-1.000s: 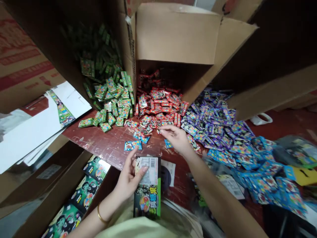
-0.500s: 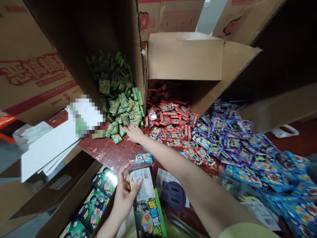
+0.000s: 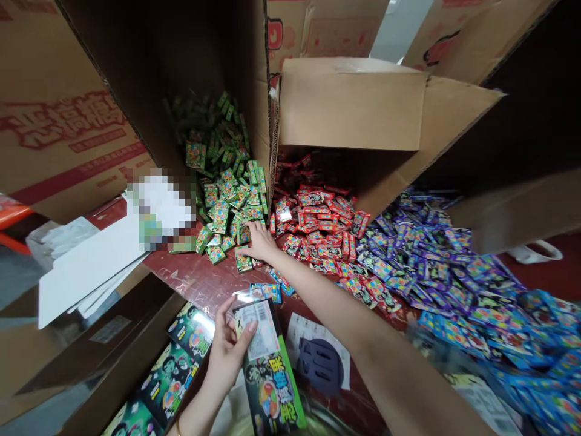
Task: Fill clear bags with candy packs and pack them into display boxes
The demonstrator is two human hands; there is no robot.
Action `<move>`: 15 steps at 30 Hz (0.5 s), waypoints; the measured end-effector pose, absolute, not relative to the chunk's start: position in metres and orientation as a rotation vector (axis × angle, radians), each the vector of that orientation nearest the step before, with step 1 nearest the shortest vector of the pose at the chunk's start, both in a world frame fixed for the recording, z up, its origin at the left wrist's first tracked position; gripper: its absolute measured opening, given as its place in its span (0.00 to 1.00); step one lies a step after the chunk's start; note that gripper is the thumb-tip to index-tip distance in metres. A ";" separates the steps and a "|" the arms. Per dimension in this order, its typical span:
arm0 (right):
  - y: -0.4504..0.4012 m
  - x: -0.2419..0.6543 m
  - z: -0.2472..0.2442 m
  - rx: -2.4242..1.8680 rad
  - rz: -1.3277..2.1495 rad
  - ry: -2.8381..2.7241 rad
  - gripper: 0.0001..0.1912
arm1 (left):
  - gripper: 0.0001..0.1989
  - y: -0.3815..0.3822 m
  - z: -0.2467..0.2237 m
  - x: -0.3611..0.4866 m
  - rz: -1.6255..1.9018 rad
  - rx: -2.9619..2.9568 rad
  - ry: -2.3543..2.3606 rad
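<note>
My left hand grips a black and green candy box near its top, thumb on the white label. The box is tilted towards me. Just beyond it, a blue packet lies on the table. My right hand reaches across to the front of a heap of small green boxes. Its fingers are closed on one small green box at the table surface. Right of this hand spreads a pile of red packets.
Purple packets and blue packets are heaped on the right. Tall cardboard cartons stand behind. A carton of black-green boxes is at lower left, white cards above it. A dark round slotted object lies on paper.
My right hand has drawn slightly back from the green heap, bringing a small green box with it. My left hand still holds the larger box. The view has shifted slightly.
</note>
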State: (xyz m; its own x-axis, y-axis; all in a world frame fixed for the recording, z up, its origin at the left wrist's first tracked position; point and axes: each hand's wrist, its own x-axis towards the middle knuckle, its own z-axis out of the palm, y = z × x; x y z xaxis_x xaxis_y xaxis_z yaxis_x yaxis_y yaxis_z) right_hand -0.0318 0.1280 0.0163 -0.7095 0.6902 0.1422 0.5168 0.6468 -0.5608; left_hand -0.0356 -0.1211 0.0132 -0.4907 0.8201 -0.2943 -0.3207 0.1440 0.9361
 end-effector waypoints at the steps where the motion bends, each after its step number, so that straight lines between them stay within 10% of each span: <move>1: 0.130 -0.038 0.016 -1.013 0.732 -2.480 0.41 | 0.43 -0.121 0.012 -0.037 1.534 0.514 1.489; 15: 0.132 -0.059 0.015 -1.132 1.180 -2.065 0.23 | 0.40 -0.123 0.025 -0.037 1.592 0.542 1.528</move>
